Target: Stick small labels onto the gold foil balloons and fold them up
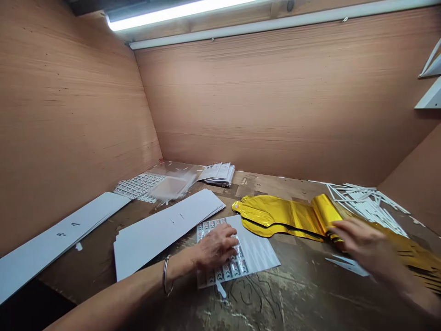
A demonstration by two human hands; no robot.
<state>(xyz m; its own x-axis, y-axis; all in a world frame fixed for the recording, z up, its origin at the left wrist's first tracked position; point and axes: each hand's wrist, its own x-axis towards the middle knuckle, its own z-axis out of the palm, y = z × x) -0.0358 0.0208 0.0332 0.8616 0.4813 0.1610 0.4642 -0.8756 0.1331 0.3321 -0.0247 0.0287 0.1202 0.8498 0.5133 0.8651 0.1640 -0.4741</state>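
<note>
A gold foil balloon (282, 216) lies flattened across the middle right of the bench (292, 294), rolled up near the right hand (361, 243) and running on toward the right edge of the frame. That hand is blurred, its fingers on the roll; whether it grips cannot be told. The left hand (215, 247) lies palm down, fingers together, on a sticker sheet (227, 271) just left of the balloon, a metal bangle (166, 276) on its wrist. White card stacks (165, 232) lie at left, white sticks (365, 204) at upper right, and booklets (217, 174) beside clear plastic bags (172, 184) along the far edge.
</note>
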